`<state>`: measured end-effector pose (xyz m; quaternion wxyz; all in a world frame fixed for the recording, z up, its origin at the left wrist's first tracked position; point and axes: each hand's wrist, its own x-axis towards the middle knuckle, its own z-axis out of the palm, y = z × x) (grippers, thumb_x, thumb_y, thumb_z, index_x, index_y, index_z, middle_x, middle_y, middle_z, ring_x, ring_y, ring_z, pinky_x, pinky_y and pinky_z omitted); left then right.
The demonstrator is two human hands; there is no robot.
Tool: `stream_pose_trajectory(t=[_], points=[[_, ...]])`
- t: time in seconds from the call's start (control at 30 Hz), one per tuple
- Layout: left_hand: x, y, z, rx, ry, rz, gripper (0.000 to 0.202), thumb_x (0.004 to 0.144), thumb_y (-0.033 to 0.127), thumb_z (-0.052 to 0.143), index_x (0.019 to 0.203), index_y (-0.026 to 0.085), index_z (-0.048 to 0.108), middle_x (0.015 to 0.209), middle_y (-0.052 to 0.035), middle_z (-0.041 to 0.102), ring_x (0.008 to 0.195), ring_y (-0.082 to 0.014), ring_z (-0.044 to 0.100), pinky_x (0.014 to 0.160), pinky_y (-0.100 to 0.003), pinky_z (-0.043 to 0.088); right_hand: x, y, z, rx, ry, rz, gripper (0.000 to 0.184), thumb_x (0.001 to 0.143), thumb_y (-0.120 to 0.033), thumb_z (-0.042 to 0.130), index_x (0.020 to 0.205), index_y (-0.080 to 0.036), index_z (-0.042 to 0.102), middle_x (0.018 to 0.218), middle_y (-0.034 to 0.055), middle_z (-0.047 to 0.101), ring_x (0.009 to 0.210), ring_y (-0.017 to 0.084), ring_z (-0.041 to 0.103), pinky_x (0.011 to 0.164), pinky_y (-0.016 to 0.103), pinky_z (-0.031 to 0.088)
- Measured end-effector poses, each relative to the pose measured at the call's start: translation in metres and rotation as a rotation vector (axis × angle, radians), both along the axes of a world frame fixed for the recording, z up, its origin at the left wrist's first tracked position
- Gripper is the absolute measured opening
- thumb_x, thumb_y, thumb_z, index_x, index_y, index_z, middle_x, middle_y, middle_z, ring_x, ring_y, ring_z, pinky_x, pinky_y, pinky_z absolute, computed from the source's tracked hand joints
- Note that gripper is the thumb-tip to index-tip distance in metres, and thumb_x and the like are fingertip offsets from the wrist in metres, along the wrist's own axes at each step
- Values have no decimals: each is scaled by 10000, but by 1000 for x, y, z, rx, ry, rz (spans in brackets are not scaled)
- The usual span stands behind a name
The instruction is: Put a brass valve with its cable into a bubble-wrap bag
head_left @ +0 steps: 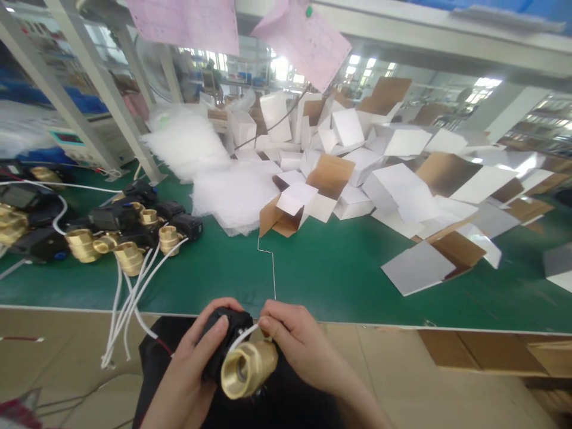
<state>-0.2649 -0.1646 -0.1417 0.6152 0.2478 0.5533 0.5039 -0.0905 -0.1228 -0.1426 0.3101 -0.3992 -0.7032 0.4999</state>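
Note:
Just off the table's front edge, my left hand (201,351) is wrapped round the black housing (223,330) of a motorized ball valve. Its hexagonal brass body (250,366) sticks out toward me, with the open threaded end facing up and left. A white cable (243,335) comes from the housing to my right hand (297,339), whose thumb and forefinger pinch it beside the brass body. The rest of the cable behind those fingers is hidden. On the tabletop beyond, a thin white line (273,268) runs up toward the boxes; I cannot tell what it is.
More brass valves (129,256) with black housings crowd the left side, their white cables (129,310) hanging over the edge. Clear plastic bags (232,190) lie mid-table. Open white cartons (397,190) pile up at centre and right. A metal post (93,83) stands at the left.

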Motion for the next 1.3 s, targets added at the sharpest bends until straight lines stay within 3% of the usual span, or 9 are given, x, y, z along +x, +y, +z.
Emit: stream_pose_trajectory(t=[0.13,0.27,0.4,0.5,0.63,0.77,0.87,1.0,1.3], points=[[-5,4,-1,136,219,269,385,781,497,783,1068,266,670,1026,-15,665,855,-193,603,706,-230,503,-19,-31,-34,-46,-83,93,255,999,-358,474,794,-221,543,706,-8,546,646,144,511,575,232,349],[-2,9,-1,347,612,298,257,684,329,867,881,243,725,990,-37,639,975,-228,574,901,-241,462,-10,-36,-22,-47,-119,195,218,964,-392,534,812,-240,570,703,-9,573,643,163,542,568,237,386],[-3,2,-5,167,269,79,364,688,446,864,927,221,708,872,-26,663,780,-199,591,725,-255,483,4,-10,-6,-1,-89,-19,347,1043,-373,376,756,-218,494,749,-3,565,717,154,529,660,242,409],[-10,-1,-9,69,3,101,488,771,579,768,1119,256,655,881,-23,684,727,-199,611,638,-260,487,-10,-10,-32,10,-119,153,306,1027,-336,432,777,-207,555,772,3,625,693,150,553,633,231,402],[-13,7,-11,131,282,284,417,772,499,786,1092,270,645,1005,-21,668,871,-213,619,699,-243,491,-26,-33,-61,206,-391,218,95,933,-268,601,886,-191,633,729,31,675,529,151,524,457,266,258],[-4,12,-8,262,624,251,268,746,354,822,955,254,687,1009,-21,654,987,-228,595,902,-252,462,-10,-34,-21,419,-213,28,261,1017,-207,423,1004,-186,683,900,101,717,773,201,650,655,274,456],[1,12,-7,299,664,113,247,725,336,837,916,252,705,984,-31,663,981,-242,600,923,-266,455,-2,-19,7,151,51,-57,220,977,-274,556,859,-172,710,776,70,691,726,181,650,677,279,509],[2,9,-12,185,535,23,281,748,421,800,946,246,702,963,-18,684,958,-232,621,912,-258,458,-5,-2,-1,-484,422,-164,345,727,-458,858,732,-152,701,594,16,645,465,119,546,424,208,406],[-11,7,-27,219,591,-239,414,784,566,721,1026,233,685,1038,-36,696,1014,-238,649,935,-277,528,-17,-7,-18,-513,672,-265,390,528,-412,990,646,-160,717,632,11,675,516,109,554,494,216,457]])
